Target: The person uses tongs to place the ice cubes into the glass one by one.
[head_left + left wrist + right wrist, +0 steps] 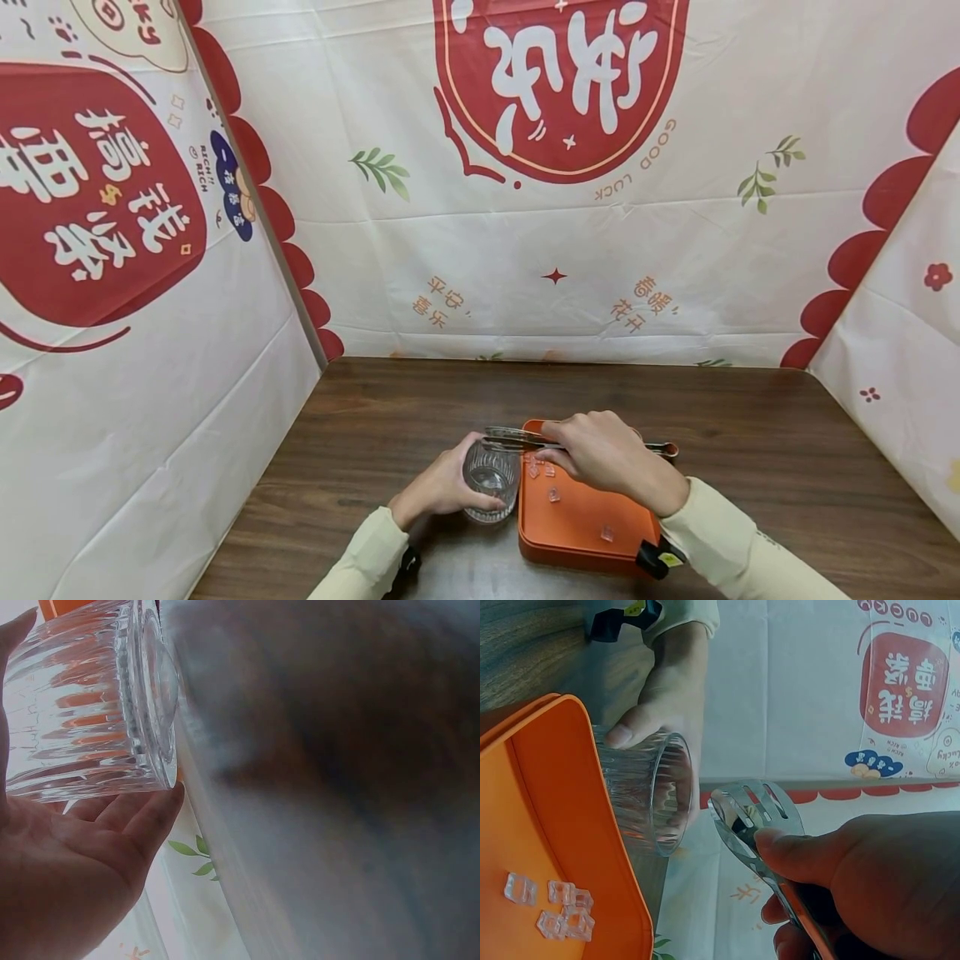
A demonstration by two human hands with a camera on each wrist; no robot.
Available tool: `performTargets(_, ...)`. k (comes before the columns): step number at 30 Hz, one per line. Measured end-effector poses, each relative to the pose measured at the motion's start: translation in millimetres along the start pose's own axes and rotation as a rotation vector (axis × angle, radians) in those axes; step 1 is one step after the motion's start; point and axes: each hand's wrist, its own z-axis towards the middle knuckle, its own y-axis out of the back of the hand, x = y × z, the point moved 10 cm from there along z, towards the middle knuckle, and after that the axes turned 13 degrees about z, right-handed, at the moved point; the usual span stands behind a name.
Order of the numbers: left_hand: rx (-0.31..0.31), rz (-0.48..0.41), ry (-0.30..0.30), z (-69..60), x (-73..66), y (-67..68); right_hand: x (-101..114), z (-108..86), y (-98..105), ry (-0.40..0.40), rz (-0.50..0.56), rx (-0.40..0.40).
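A ribbed clear glass point(491, 482) stands on the table against the left side of an orange tray point(585, 521). My left hand point(448, 482) curls round the glass, thumb on the near side; in the left wrist view the palm point(82, 862) lies along the glass point(90, 712). My right hand point(603, 450) grips metal tongs point(517, 442) over the tray's back left corner, their tips above the glass rim. The right wrist view shows the tongs' slotted heads point(757, 814) beside the glass mouth point(673, 795); whether they hold anything cannot be told.
Several clear cubes point(570, 907) lie in the tray, most of them grouped toward one side. The brown wooden table point(390, 408) extends around it. Printed white cloth point(555, 250) hangs behind the table and at both sides.
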Motion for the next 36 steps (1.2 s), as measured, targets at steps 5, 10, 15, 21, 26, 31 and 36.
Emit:
performTargets(5,0.006,-0.009,0.002,-0.3,1.8,-2.3,0,0.0,-2,0.01,0.008,0.001)
performTargets(10,0.016,-0.022,0.012,-1.1,3.2,-3.7,1,0.0,-2,0.013,0.019,-0.003)
performTargets(15,0.01,0.002,0.019,-1.3,2.9,-2.8,2,0.0,-2,0.011,0.022,-0.002)
performTargets(21,0.007,0.011,0.013,-0.9,1.2,-1.4,1,-0.6,-2,0.01,0.016,-0.006)
performTargets(26,0.003,-0.002,-0.012,-0.1,-1.0,-1.2,-3,-2.0,-2,-0.012,0.017,-0.004)
performTargets(31,0.001,-0.028,-0.029,0.3,-2.3,-1.2,-7,-4.3,-1,-0.044,0.005,0.006)
performTargets(36,0.0,-0.034,-0.031,0.5,-1.9,-0.4,-13,-8.4,0,-0.073,-0.008,0.01)
